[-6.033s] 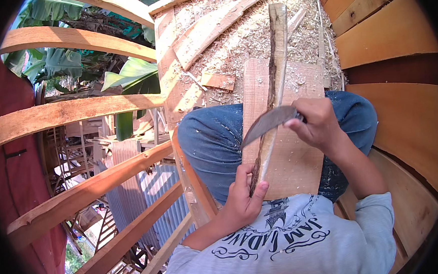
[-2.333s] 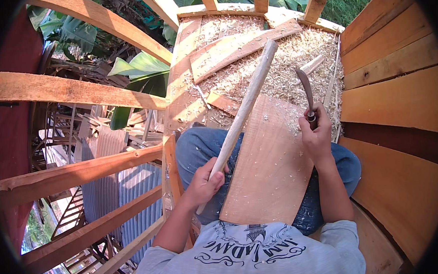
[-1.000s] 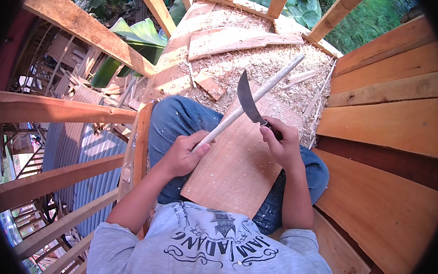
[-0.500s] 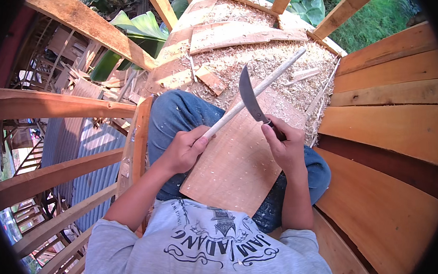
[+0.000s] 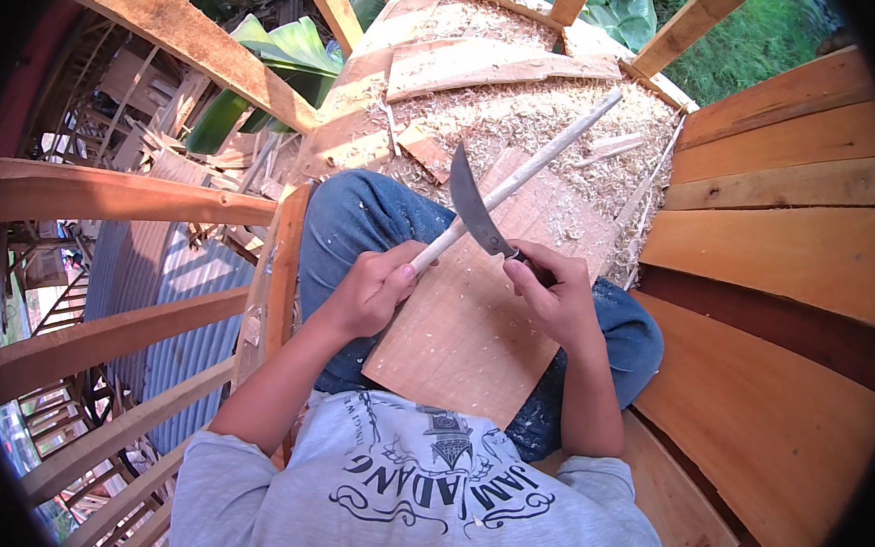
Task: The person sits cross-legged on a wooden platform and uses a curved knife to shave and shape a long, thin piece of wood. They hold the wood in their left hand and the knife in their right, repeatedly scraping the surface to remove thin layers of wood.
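Note:
My left hand (image 5: pixel 376 289) is closed round the near end of a pale wooden stick (image 5: pixel 531 167), which slants up and away to the right. In my right hand (image 5: pixel 554 284) is a knife with a curved dark blade (image 5: pixel 471 203) and a dark handle, gripped with the thumb toward the blade. The blade crosses the stick a little beyond my left hand; whether its edge touches the wood I cannot tell. Beneath both hands a flat wooden board (image 5: pixel 461 337) rests across my lap.
Wood shavings (image 5: pixel 508 109) cover the floor ahead, with a long offcut plank (image 5: pixel 495 64) and a small wood piece (image 5: pixel 424 154) among them. Wooden rails (image 5: pixel 121 333) stand at the left, above a corrugated metal sheet (image 5: pixel 185 329). A plank wall (image 5: pixel 771 233) rises at the right.
My right hand and the knife have moved left and slightly nearer along the stick, toward my left hand. My left hand keeps its grip on the stick. The view has shifted slightly.

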The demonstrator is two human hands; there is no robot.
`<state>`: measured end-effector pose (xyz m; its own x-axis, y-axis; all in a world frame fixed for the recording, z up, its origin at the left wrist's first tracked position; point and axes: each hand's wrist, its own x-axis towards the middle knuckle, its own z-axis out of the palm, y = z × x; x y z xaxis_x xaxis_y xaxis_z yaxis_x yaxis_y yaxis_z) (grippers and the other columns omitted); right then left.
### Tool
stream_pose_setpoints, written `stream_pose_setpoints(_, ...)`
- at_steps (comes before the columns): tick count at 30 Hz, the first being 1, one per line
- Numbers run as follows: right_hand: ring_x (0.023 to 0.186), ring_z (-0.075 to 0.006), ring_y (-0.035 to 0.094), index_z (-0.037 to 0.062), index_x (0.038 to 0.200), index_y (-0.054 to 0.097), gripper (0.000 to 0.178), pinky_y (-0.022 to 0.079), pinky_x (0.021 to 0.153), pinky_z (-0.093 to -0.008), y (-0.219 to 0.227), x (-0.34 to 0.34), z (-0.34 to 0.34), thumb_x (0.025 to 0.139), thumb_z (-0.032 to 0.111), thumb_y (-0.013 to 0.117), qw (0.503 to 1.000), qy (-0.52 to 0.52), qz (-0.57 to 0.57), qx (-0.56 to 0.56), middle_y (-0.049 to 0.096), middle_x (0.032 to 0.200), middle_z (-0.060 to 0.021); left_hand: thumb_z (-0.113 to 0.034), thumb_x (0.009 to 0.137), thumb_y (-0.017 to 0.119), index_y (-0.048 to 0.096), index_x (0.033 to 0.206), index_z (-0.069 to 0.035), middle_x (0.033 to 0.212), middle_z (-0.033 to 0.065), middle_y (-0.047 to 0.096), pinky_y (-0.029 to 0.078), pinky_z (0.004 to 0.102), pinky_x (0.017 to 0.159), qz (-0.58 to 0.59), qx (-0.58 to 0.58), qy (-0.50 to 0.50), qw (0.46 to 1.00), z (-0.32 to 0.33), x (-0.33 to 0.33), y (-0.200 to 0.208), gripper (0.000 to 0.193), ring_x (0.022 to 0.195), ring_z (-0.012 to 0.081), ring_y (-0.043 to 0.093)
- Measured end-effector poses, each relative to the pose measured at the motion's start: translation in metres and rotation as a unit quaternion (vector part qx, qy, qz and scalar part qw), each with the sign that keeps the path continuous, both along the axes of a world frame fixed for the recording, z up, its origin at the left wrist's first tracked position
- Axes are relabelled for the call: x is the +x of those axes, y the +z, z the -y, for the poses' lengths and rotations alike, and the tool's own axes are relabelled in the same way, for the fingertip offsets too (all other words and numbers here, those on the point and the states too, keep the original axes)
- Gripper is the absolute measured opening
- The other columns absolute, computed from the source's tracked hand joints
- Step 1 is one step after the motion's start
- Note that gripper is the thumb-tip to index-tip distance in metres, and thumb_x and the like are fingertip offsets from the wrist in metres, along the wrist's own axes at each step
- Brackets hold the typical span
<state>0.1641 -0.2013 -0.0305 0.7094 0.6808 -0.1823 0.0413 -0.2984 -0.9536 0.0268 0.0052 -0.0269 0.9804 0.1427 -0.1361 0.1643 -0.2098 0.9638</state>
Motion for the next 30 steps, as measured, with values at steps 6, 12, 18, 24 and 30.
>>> stream_pose_setpoints(6, 0.056, -0.0037, 0.046, 0.0001, 0.104, 0.067, 0.024, 0.035, 0.049, -0.0212, -0.003, 0.007, 0.003, 0.085, 0.014, 0.067, 0.998, -0.048, 0.039, -0.02, 0.054, 0.061, 0.0016, -0.029, 0.082, 0.038, 0.057, 0.106, 0.003, 0.055, -0.0001, 0.04, 0.033, 0.0245, 0.047, -0.017, -0.014, -0.007, 1.0, -0.006, -0.003, -0.003, 0.044, 0.047, 0.0081, 0.038)
stream_pose_setpoints(12, 0.055, -0.0032, 0.045, -0.0003, 0.103, 0.067, 0.024, 0.035, 0.05, -0.021, -0.002, 0.009, 0.008, 0.084, 0.014, 0.067, 0.999, -0.036, -0.023, -0.017, 0.054, 0.061, 0.003, -0.023, 0.08, 0.039, 0.055, 0.108, 0.003, 0.057, 0.0038, 0.044, 0.036, 0.0267, 0.051, 0.001, -0.014, -0.026, 1.0, -0.006, -0.004, 0.0, 0.041, 0.051, 0.0116, 0.042)
stream_pose_setpoints(18, 0.056, -0.0017, 0.045, -0.0011, 0.099, 0.063, 0.019, 0.034, 0.05, -0.0196, -0.019, 0.025, 0.012, 0.084, 0.008, 0.067, 0.985, -0.161, 0.03, 0.045, 0.054, 0.064, 0.0034, -0.018, 0.085, 0.037, 0.053, 0.112, 0.001, 0.061, -0.0008, 0.042, 0.034, 0.0227, 0.049, -0.083, -0.103, -0.004, 0.991, -0.002, 0.0, 0.009, 0.037, 0.049, 0.0081, 0.037)
stream_pose_setpoints(24, 0.051, -0.0023, 0.042, 0.0058, 0.095, 0.058, 0.011, 0.032, 0.045, -0.022, -0.034, 0.02, 0.008, 0.085, 0.01, 0.063, 0.976, -0.175, 0.107, 0.073, 0.049, 0.056, 0.0014, -0.023, 0.091, 0.035, 0.041, 0.124, 0.001, 0.073, -0.0012, 0.037, 0.032, 0.0167, 0.044, -0.147, -0.218, 0.022, 0.964, 0.015, 0.001, 0.037, 0.041, 0.05, 0.0035, 0.036)
stream_pose_setpoints(30, 0.045, -0.022, 0.049, 0.0043, 0.07, 0.057, 0.041, 0.037, 0.045, -0.0328, -0.023, 0.014, 0.011, 0.088, 0.041, 0.059, 0.958, -0.089, 0.269, 0.044, 0.049, 0.054, -0.0083, -0.026, 0.093, 0.041, 0.034, 0.128, 0.0, 0.074, -0.0007, 0.037, 0.03, 0.0163, 0.044, -0.061, -0.212, -0.001, 0.975, 0.038, 0.018, 0.045, 0.044, 0.05, 0.0033, 0.034)
